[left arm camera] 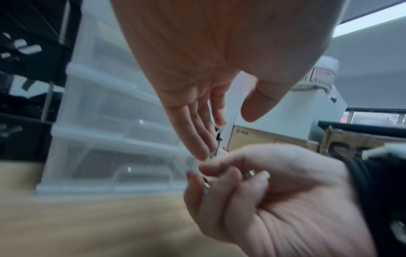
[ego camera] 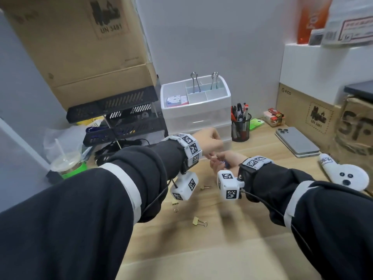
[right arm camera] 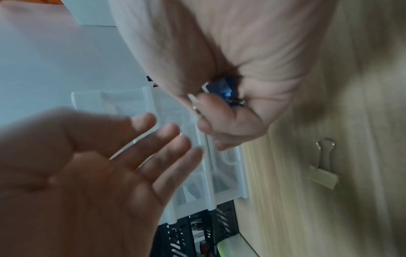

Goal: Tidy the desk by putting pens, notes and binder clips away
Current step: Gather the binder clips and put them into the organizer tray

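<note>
Lying nearest on the desk [ego camera: 232,249] are three yellow clips [ego camera: 199,221], loose and apart from one another; one is half hidden under the left wrist camera, and all are smeared by blur.

Just beyond them the two hands meet above the wood. Right hand [ego camera: 227,161] is curled, palm up, its fingers [right arm camera: 222,113] wrapped round a blue clip [right arm camera: 226,88]. Only a corner of the clip and bits of its wire handles show between fingers and palm, so whether the fist holds more than one cannot be told. Left hand [ego camera: 210,141] hovers over it with fingers [left arm camera: 197,132] straight and lying close together, thumb held apart, tips just beside the right fingertips. Whether they touch is lost in blur, and the head view shows only the back of this hand.

Behind the hands stand clear drawers [ego camera: 201,118]; their contents are too hazy to name. In the divided tray [ego camera: 226,93] on top, two clips [ego camera: 195,82] stand upright in the back compartments, bodies hidden by the dividers. A pen cup [ego camera: 240,128] sits right of the drawers, holding pens. Farther right lie a phone [ego camera: 296,141] and a white controller [ego camera: 347,174]. Left of the drawers, black racks [ego camera: 121,110] sit under a box [ego camera: 80,47] cut off at the top.
</note>
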The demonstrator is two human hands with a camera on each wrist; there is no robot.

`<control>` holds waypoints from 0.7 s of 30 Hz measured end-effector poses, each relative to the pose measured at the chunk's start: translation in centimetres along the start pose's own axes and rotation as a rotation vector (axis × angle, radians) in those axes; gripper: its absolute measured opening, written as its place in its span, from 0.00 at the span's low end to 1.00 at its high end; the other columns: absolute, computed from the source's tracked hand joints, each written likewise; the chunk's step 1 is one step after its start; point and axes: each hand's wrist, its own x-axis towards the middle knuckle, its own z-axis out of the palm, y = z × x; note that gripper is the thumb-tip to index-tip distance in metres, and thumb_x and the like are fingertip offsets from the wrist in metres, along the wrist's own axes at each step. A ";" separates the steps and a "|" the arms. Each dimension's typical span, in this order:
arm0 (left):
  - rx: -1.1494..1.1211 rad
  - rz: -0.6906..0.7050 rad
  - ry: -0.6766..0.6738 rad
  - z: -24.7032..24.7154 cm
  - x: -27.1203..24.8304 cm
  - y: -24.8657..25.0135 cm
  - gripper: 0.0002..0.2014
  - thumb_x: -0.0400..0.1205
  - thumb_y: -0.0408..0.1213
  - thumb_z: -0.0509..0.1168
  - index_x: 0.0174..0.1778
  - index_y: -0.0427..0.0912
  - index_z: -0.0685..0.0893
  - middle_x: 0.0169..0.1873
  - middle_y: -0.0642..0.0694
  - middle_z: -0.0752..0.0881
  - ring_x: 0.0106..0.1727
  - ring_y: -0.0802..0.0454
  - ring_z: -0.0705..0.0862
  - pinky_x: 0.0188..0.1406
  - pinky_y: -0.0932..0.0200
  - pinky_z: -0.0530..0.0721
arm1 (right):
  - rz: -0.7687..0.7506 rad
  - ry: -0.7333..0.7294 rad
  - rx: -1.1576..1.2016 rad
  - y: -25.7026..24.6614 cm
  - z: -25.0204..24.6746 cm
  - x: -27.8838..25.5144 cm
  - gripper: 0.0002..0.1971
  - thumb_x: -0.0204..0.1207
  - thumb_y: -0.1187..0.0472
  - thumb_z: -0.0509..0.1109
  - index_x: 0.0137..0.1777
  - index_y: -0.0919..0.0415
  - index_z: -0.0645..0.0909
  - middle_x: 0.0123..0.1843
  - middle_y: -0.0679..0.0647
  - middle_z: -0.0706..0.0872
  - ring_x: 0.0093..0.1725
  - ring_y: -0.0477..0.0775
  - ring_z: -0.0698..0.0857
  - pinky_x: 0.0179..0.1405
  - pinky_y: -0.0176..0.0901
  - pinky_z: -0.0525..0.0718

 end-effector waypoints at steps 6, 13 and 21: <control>0.197 0.091 0.294 -7.5 -0.6 -0.2 0.07 0.78 0.36 0.64 0.49 0.41 0.84 0.46 0.45 0.87 0.48 0.44 0.88 0.49 0.52 0.88 | -0.080 0.005 -0.209 -5.1 2.1 -3.4 0.05 0.83 0.66 0.60 0.49 0.69 0.73 0.35 0.62 0.80 0.21 0.51 0.80 0.18 0.37 0.81; 0.393 -0.044 0.551 -14.2 -0.3 -2.1 0.23 0.79 0.42 0.69 0.66 0.39 0.73 0.61 0.40 0.75 0.58 0.41 0.79 0.56 0.49 0.80 | -0.226 -0.019 -0.351 -13.1 9.2 -9.1 0.04 0.85 0.71 0.59 0.51 0.73 0.71 0.40 0.64 0.81 0.26 0.56 0.88 0.28 0.44 0.90; 0.493 -0.104 0.479 -12.0 1.9 -3.1 0.24 0.75 0.39 0.66 0.66 0.37 0.73 0.63 0.38 0.71 0.64 0.39 0.74 0.62 0.47 0.80 | -0.482 0.159 -0.960 -17.6 15.7 -8.5 0.02 0.79 0.70 0.67 0.49 0.65 0.78 0.46 0.57 0.79 0.33 0.51 0.88 0.35 0.37 0.88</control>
